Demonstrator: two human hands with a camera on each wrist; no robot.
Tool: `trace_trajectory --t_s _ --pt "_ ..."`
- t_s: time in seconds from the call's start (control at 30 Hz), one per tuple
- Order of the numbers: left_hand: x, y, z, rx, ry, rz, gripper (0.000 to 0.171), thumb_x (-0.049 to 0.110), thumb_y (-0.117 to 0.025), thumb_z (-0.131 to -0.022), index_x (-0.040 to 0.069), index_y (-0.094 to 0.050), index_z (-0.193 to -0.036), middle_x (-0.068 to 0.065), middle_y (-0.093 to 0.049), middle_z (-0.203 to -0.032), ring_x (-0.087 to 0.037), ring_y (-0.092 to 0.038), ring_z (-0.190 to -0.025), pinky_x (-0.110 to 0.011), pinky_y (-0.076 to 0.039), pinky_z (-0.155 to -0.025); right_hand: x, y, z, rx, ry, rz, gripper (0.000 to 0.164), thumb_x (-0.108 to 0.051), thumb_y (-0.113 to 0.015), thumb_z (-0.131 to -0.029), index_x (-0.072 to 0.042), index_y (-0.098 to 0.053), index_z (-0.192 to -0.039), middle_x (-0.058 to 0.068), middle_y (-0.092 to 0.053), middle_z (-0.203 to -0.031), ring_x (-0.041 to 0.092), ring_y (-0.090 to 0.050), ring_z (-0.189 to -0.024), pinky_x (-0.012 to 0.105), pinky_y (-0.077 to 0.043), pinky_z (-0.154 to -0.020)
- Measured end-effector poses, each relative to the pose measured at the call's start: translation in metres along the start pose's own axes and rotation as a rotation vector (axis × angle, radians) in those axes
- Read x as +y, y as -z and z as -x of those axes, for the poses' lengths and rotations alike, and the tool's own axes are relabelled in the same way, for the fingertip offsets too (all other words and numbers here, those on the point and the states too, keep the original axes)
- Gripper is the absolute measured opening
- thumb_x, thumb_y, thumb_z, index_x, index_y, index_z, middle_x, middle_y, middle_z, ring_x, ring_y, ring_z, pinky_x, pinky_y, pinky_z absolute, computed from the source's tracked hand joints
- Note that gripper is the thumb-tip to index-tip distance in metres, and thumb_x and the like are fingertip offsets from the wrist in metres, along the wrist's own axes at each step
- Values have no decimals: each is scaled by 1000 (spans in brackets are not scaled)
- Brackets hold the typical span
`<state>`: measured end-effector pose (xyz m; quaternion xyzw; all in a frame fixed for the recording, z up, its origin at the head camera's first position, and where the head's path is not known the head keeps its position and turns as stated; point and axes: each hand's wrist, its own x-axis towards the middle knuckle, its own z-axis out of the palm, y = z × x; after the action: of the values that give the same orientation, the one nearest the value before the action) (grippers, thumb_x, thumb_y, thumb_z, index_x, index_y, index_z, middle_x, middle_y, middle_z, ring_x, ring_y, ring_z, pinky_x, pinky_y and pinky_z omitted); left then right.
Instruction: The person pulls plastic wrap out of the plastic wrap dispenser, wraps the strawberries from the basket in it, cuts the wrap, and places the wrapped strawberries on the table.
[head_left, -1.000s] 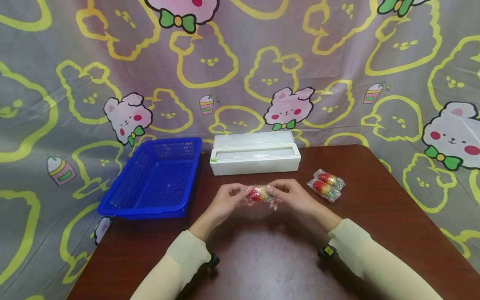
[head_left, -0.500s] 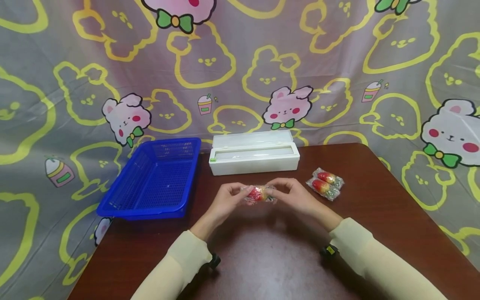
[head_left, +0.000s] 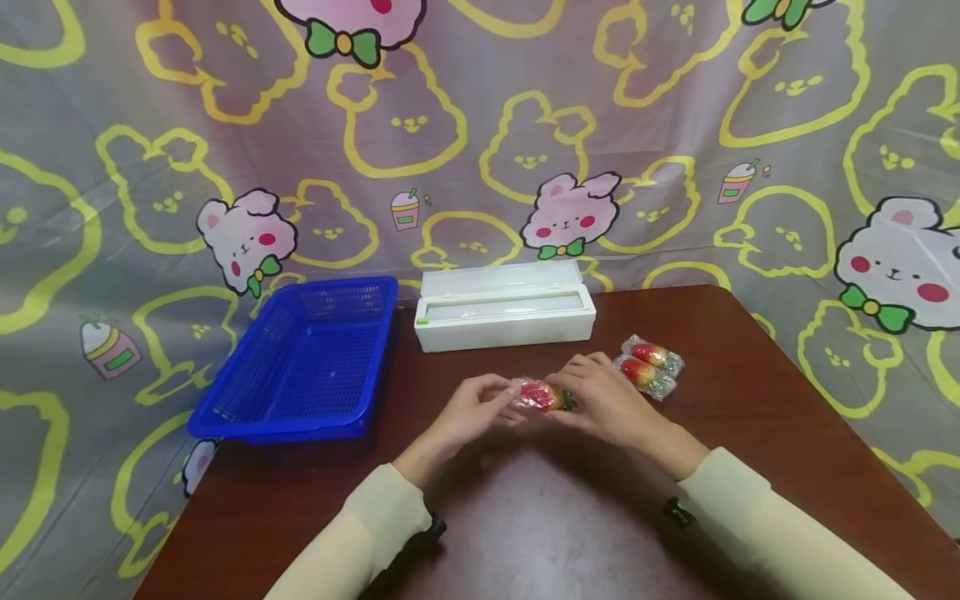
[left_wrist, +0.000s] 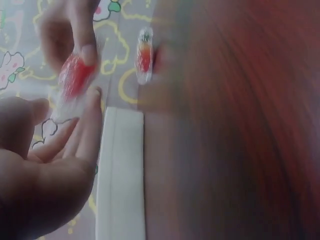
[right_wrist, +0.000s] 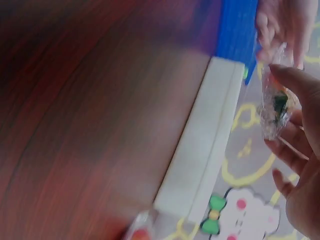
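Over the middle of the table, my right hand (head_left: 606,402) holds a strawberry (head_left: 537,395) wrapped in clear film, red fading to yellow with green leaves. Its thumb and fingers grip the leafy end, as the right wrist view shows on the wrapped strawberry (right_wrist: 279,100). My left hand (head_left: 471,410) is at the red end. In the left wrist view its fingers reach out beside the loose film, the thumb standing apart from them. Two more strawberries (head_left: 647,367), wrapped the same way, lie side by side on the table beyond my right hand.
Behind my hands stands a long white film box (head_left: 506,335), its clear lid raised. A blue plastic basket (head_left: 281,428) sits at the left of the brown table (head_left: 525,517). A patterned curtain (head_left: 465,125) hangs close behind the table.
Both hands and the wrapped strawberry have shifted a little right. The right hand has turned over the leafy end, and the left fingers have loosened from the red end.
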<state>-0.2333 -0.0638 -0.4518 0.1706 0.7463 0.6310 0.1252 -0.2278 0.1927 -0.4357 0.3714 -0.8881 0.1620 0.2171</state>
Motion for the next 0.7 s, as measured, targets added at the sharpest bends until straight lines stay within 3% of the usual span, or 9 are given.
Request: trace_trajectory --t_s 0.2,0.37,0.53,0.7 --pt "1 20 14 66 -37 -206 28 23 -59 -105 0 -65 -120 -28 -72 -108 -32 -75 -84 -49 -60 -81 38 12 33 8 -181 119 48 -37 -91 -74 -7 -72 -106 3 -72 -91 25 -63 -93 53 -39 -94" --pt "-3 36 20 119 -33 -275 28 17 -58 -105 -6 -65 -119 -28 -72 -104 -34 -75 -82 -45 -61 -75 63 11 51 -34 -295 210 43 -38 -91 -74 -8 -65 -93 -3 -62 -71 27 -62 -87 55 -38 -86" --pt "-6 40 22 119 -13 -297 29 17 -59 -105 -8 -65 -117 -26 -73 -103 -34 -75 -80 -45 -61 -73 74 3 61 -71 -302 211 40 -39 -91 -74 -13 -61 -83 0 -57 -77 25 -58 -85 46 -35 -72" --pt "-6 40 22 133 -4 -320 28 17 -58 -105 -8 -66 -114 -23 -74 -99 -35 -75 -76 -46 -61 -72 82 -2 65 -72 -299 222 37 -38 -92 -72 -14 -65 -80 5 -56 -86 26 -55 -88 43 -37 -68"
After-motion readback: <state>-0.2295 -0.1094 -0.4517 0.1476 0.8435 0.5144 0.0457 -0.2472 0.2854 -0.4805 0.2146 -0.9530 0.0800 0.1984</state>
